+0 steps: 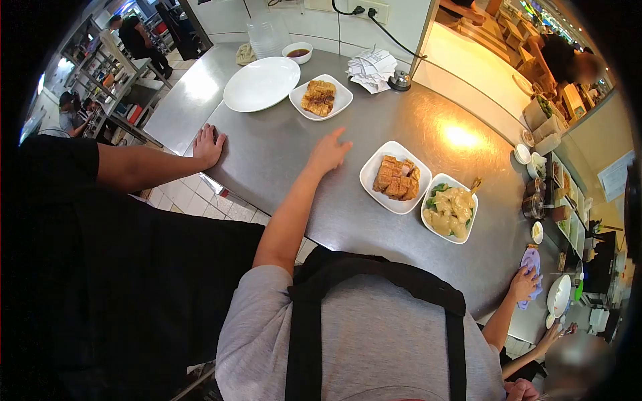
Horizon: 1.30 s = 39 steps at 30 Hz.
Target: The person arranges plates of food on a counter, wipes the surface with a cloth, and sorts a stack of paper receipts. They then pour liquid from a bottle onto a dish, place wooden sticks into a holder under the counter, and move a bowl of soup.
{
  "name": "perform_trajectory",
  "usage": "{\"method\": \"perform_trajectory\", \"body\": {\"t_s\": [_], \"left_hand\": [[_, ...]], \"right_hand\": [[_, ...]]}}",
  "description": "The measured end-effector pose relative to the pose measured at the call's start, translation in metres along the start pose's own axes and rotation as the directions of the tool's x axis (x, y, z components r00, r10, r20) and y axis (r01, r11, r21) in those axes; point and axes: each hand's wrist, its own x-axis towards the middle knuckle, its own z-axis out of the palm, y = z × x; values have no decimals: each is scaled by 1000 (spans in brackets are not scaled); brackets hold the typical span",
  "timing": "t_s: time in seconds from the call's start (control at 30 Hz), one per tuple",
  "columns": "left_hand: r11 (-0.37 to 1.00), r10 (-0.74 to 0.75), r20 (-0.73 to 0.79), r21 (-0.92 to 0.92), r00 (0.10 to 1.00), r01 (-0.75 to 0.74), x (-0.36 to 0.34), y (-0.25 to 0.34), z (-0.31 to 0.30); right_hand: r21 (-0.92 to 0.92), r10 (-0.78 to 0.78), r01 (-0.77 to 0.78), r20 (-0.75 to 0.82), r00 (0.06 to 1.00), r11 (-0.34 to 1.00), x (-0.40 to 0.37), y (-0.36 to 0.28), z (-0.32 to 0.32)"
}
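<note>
My left hand [329, 152] hovers over or lies on the steel counter [287, 174], its index finger stretched toward a small white plate of browned, cut food [319, 97]. Nothing is held in it. Far to the right, my right hand [524, 285] is on a purple cloth [531, 260], pressing it to the counter with its fingers over it. Between my hands stand a square white dish with crisp fried slices [396, 179] and another with greens under pale sauce [449, 210].
A large white oval plate [262, 84], a sauce bowl [297, 53], paper slips [372, 69] and a bell [399, 81] stand at the back. A co-worker's hand [208, 146] rests on the left edge. Another person works at right, near a white dish [559, 296].
</note>
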Motion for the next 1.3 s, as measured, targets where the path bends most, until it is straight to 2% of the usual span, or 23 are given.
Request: {"method": "perform_trajectory", "body": {"t_s": [0.07,0.17,0.27,0.4,0.5,0.6,0.67,0.9,1.1,1.2,1.3], "left_hand": [[998,62,-70,25,996,-61,-17,-25,16],[983,120,-343,-89,931,-160,-44,-32,33],[974,224,-338,93,914,-205,-52,-29,35],[979,202,-327,95,923,-180,-50,-29,37],[977,212,-328,99,921,-189,-51,-29,37],[973,229,-332,85,915,-213,-51,-29,36],[969,249,-338,88,908,-233,-52,-29,36],[981,189,-307,95,933,-167,-54,-29,34],[976,218,-307,82,926,-202,-50,-34,38],[961,276,-335,79,901,-265,-48,-36,40],[966,259,-308,70,915,-249,-51,-29,36]], "right_hand": [[-1,16,-16,15,1000,1000,-3,-5,-9],[1,21,-21,21,1000,1000,-4,-5,-8],[5,14,-14,13,1000,1000,-2,-2,-2],[4,21,-21,17,1000,1000,0,-1,0],[0,1,-1,-44,999,1000,-4,-3,-3],[0,32,-32,39,999,999,-3,-5,-8],[0,25,-25,22,999,1000,-3,-3,-3],[23,39,-40,39,998,999,-4,-3,-8],[-27,52,-52,-5,999,998,-2,-1,4],[-61,-15,4,-176,984,998,-26,-24,-53],[91,-18,37,-202,979,995,-25,-20,-45]]}}
